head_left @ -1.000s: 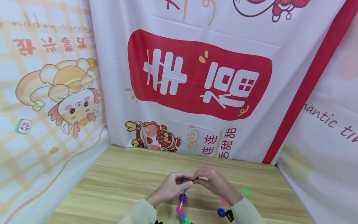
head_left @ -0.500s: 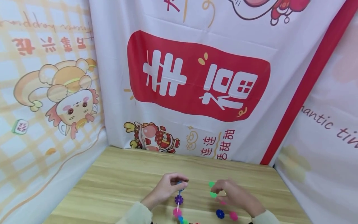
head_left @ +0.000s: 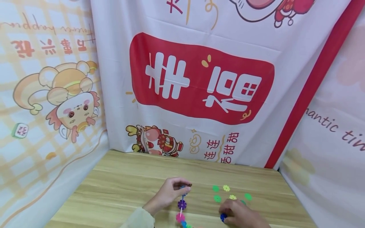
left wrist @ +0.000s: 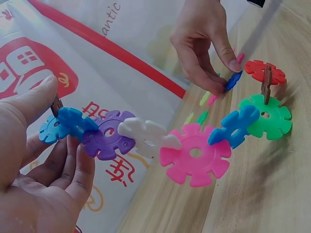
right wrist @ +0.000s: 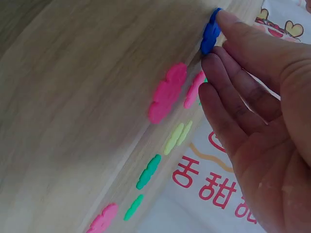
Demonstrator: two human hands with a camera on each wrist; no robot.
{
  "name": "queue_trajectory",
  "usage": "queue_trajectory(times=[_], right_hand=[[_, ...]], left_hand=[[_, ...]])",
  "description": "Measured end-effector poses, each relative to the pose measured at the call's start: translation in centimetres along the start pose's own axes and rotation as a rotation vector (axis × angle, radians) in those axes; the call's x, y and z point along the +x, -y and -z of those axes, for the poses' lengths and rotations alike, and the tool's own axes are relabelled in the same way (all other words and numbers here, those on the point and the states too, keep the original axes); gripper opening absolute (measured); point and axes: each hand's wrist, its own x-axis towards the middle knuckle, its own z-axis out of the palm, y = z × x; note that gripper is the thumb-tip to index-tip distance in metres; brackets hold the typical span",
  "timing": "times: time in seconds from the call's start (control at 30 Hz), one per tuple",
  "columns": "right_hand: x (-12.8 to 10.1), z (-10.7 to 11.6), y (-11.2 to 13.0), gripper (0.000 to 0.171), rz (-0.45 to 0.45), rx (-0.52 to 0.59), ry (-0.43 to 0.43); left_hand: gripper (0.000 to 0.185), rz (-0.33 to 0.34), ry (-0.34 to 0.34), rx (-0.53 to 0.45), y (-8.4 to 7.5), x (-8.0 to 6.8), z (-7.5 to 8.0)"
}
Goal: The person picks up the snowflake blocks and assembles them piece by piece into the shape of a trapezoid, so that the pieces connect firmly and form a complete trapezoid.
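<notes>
My left hand (head_left: 168, 191) holds one end of a chain of interlocking snowflake discs. In the left wrist view its fingers lie by the blue discs (left wrist: 75, 124) and a brown disc (left wrist: 57, 104) at that end. From there the chain runs through a purple disc (left wrist: 99, 138), a white disc (left wrist: 141, 133), a pink disc (left wrist: 209, 162), another blue disc, a green disc (left wrist: 274, 124) and a brown one to a red disc (left wrist: 277, 74). To the right, my right hand (head_left: 242, 213) pinches a loose dark blue disc (right wrist: 211, 34) between thumb and fingertips, low over the table.
Loose discs lie around my right hand: green discs (head_left: 215, 188), yellow discs (head_left: 226, 188) and, in the right wrist view, pink discs (right wrist: 167, 92). The wooden table (head_left: 128, 180) meets a printed white cloth (head_left: 119, 126) at the back, with more cloth at both sides.
My right hand has left the left hand's fingertips, moved right and down across the loose discs, and taken hold of the dark blue disc. My left hand has shifted slightly left with the chain.
</notes>
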Motion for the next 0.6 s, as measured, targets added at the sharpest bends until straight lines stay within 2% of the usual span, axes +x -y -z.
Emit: queue_trajectory(times=[0.2, 0.27, 0.47, 0.6], right_hand=[[0.5, -0.2, -0.3, 0.016, -0.010, 0.026, 0.002], [0.7, -0.2, -0.3, 0.012, 0.012, 0.022, -0.013], [1.4, 0.4, 0.8, 0.014, 0.118, -0.043, -0.131], [2.1, 1.4, 2.0, 0.013, 0.166, -0.037, -0.186]], left_hand=[[0.035, 0.013, -0.001, -0.018, 0.4, -0.1, 0.0], [0.035, 0.018, -0.004, -0.017, 0.5, -0.1, -0.1], [0.037, 0.027, -0.007, -0.010, 0.5, -0.1, -0.1], [0.036, 0.026, -0.003, -0.011, 0.3, -0.1, -0.2]])
